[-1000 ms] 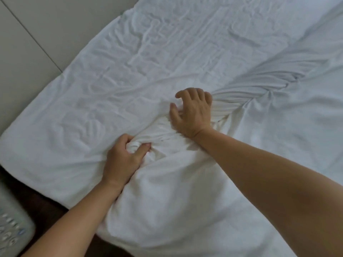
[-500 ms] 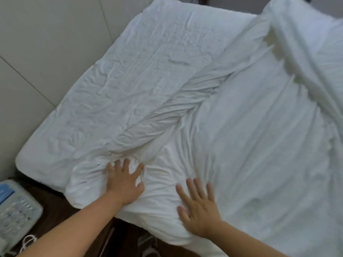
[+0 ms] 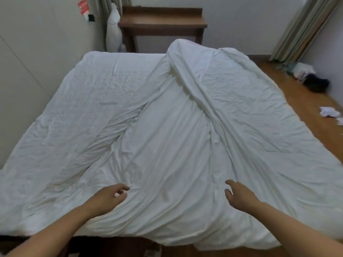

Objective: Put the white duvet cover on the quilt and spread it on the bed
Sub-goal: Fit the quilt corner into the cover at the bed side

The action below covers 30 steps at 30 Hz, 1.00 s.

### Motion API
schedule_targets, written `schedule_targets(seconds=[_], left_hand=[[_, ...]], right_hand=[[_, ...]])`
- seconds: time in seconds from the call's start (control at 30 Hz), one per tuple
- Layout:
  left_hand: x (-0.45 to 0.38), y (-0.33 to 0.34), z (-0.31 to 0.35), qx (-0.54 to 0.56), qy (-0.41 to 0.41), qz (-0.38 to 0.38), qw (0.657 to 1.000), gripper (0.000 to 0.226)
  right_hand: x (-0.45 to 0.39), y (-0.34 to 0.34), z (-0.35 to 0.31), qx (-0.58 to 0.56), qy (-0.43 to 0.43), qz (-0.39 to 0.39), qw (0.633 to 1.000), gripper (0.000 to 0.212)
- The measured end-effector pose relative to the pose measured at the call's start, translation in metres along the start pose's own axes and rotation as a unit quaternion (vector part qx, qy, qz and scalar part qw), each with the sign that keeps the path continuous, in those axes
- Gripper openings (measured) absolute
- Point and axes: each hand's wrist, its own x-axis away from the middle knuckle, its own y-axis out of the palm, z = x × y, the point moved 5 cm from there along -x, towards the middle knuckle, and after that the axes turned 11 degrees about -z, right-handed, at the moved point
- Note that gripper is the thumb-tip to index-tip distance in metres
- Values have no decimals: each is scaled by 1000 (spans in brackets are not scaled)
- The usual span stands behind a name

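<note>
- Head view, your hands: both hover just over the near edge of the duvet cover (image 3: 176, 145), holding nothing. Your left hand (image 3: 109, 196) has loosely curled fingers, and your right hand (image 3: 239, 196) has its fingers relaxed and spread.
- Head view, what has changed: a second ago your left hand gripped a bunch of cloth and your right pressed on a fold beside it. Half a second ago both palms lay flat on the fabric. Now both have lifted off, and your gaze has risen from the near corner to take in the whole bed (image 3: 111, 75).
- What that means: I judge the near-corner work is done and you are checking the spread. The cover lies over the right and middle of the bed, with its near edge hanging past the foot. Two long twisted ridges run from the far end toward you, one on each side of the middle, so the spreading is not finished. The left part of the bed shows only the crumpled sheet.
- Whether the quilt is fully inside the cover, I cannot tell from here.
- Containers: I can make out none.
- Around the bed: a wooden table (image 3: 163, 23) stands at the far end, curtains (image 3: 304, 28) hang at the right, and paper scraps (image 3: 329, 114) lie on the wooden floor (image 3: 306, 112).
</note>
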Motion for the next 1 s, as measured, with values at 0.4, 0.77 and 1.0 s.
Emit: schedule_targets(seconds=[0.4,0.77,1.0], left_hand=[[-144,151,332,16,151,-140,978,31],[-193,307,545,54,100,-153,982,24],[-233,389,658,137,66,-98,984,18]], right_hand=[[47,21,115,-180,135,3,974,52],[88,-3,422,-230,165,-2,959,36],[79,-67,568,-176,134,0,975,30]])
